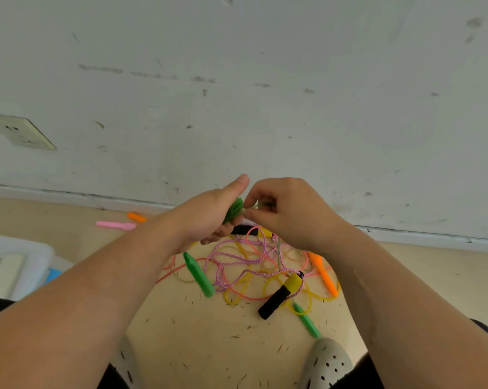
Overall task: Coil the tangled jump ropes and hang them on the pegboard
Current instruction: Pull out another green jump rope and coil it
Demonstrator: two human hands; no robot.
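Coil of green rope (233,210) sits in my left hand (206,219), fingers curled round it. My right hand (290,217) pinches a green strand (258,205) just beside the coil. Both hands hang above the tangle (251,261) of pink, yellow and orange ropes on the floor (198,341), near the baseboard (433,238). A green handle (199,273) lies at the tangle's left edge, a black-and-yellow handle (279,296) at its near edge. Bare floor lies between tangle and my shoe (328,360).

Green rope coil (233,210) centre; below it pink-purple braided rope (237,259), yellow rope (231,302), green handle (199,275), orange handle (324,273), black-and-yellow handle (279,297); pink handle (116,224) left; grey shoe (327,360) lower right; tan floor (195,332).
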